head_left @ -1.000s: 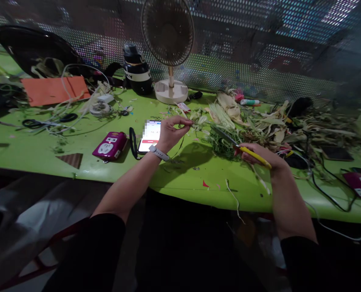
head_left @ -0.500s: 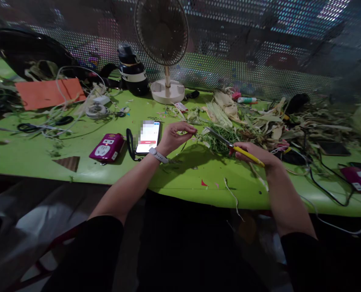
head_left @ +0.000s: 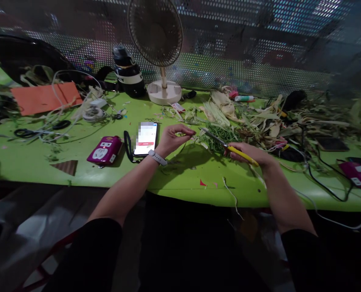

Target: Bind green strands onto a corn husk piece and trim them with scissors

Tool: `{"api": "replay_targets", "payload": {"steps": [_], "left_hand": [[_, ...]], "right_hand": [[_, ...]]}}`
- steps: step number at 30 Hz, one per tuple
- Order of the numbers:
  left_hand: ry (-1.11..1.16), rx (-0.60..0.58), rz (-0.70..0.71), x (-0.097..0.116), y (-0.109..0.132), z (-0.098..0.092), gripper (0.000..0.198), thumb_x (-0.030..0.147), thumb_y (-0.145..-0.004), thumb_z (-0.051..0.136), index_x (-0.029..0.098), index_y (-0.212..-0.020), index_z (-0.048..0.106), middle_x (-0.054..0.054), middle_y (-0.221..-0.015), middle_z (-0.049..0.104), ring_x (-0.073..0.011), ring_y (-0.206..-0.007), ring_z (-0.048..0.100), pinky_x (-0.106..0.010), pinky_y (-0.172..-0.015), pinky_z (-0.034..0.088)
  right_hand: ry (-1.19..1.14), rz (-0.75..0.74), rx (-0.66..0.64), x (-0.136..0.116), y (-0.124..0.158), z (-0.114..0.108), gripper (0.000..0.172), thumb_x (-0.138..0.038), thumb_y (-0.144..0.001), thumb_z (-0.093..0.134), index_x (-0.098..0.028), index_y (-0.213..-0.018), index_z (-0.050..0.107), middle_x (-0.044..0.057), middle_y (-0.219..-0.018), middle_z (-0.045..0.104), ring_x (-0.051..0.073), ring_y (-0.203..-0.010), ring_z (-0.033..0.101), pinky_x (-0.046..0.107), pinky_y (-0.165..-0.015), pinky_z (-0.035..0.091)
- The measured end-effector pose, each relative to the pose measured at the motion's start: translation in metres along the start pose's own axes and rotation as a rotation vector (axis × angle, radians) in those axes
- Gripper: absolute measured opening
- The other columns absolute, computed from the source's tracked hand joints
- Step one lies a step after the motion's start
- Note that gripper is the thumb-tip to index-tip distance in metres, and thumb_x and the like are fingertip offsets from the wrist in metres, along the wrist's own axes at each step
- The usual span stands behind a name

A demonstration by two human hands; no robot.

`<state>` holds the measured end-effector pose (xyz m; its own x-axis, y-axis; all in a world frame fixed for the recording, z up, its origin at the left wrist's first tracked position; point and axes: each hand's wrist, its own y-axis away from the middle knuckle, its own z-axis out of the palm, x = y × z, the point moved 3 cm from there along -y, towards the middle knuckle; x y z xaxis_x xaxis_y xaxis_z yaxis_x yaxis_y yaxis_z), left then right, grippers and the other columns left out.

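My left hand [head_left: 177,140], wearing a pale wristwatch [head_left: 157,157], is held over the table with thumb and fingertips pinched together. Whatever lies in that pinch is too small to make out. In my right hand [head_left: 244,153] are yellow-handled pruning snips [head_left: 242,155], their narrow metal blades pointing left. The blade tips end just short of my left fingertips. Behind and below the blades lies a tangle of thin green stems [head_left: 218,136]. To the left of my left hand rests a phone [head_left: 146,138] with its screen lit.
Dried husks [head_left: 218,107] and leaves pile up at the back right. A fan [head_left: 165,92] and a dark bottle [head_left: 128,77] stand at the back. A purple power socket [head_left: 105,151], orange paper [head_left: 46,98] and cables are on the left. Paper scraps lie near the front edge.
The snips' tips have moved left, closer to my left fingertips. My left hand keeps its pinch. The whole view has shifted slightly.
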<state>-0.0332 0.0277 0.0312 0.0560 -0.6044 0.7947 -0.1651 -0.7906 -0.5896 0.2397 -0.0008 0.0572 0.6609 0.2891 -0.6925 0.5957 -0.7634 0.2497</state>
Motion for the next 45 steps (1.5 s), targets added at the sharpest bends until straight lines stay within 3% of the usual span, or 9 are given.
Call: {"api": "replay_targets", "payload": {"steps": [17, 24, 36, 45], "left_hand": [[0.008, 0.021, -0.012, 0.003, 0.001, 0.002, 0.002, 0.017, -0.071, 0.075, 0.016, -0.073, 0.074, -0.007, -0.08, 0.076, -0.0154, -0.079, 0.073, -0.03, -0.076, 0.06], [-0.003, 0.028, -0.007, 0.003, 0.0, 0.0, 0.003, 0.018, -0.071, 0.075, 0.016, -0.073, 0.074, -0.007, -0.081, 0.077, -0.0158, -0.08, 0.073, -0.031, -0.077, 0.059], [0.003, 0.009, 0.008, 0.002, 0.002, 0.003, 0.003, 0.017, -0.072, 0.075, 0.016, -0.074, 0.074, -0.007, -0.08, 0.076, -0.0151, -0.079, 0.072, -0.029, -0.075, 0.059], [-0.021, -0.003, -0.012, 0.0, 0.003, 0.003, 0.006, 0.022, -0.072, 0.077, 0.017, -0.074, 0.074, -0.007, -0.081, 0.076, -0.0152, -0.079, 0.072, -0.03, -0.075, 0.06]], "right_hand": [[0.0, -0.04, -0.032, 0.006, -0.005, 0.008, 0.055, -0.071, -0.077, 0.055, -0.017, -0.088, 0.057, 0.004, -0.078, 0.057, 0.014, -0.067, 0.049, 0.027, -0.059, 0.042], [-0.068, -0.055, -0.061, 0.011, -0.004, 0.01, 0.055, -0.071, -0.079, 0.052, -0.018, -0.093, 0.057, 0.007, -0.09, 0.061, 0.016, -0.075, 0.055, 0.029, -0.067, 0.048], [0.019, -0.07, -0.042, -0.001, -0.005, 0.009, 0.057, -0.071, -0.078, 0.052, -0.015, -0.088, 0.058, 0.004, -0.078, 0.057, 0.013, -0.066, 0.048, 0.026, -0.06, 0.04], [-0.024, 0.028, 0.02, 0.002, -0.007, 0.012, 0.055, -0.072, -0.072, 0.058, -0.017, -0.077, 0.056, 0.0, -0.066, 0.051, 0.01, -0.057, 0.042, 0.024, -0.051, 0.033]]}}
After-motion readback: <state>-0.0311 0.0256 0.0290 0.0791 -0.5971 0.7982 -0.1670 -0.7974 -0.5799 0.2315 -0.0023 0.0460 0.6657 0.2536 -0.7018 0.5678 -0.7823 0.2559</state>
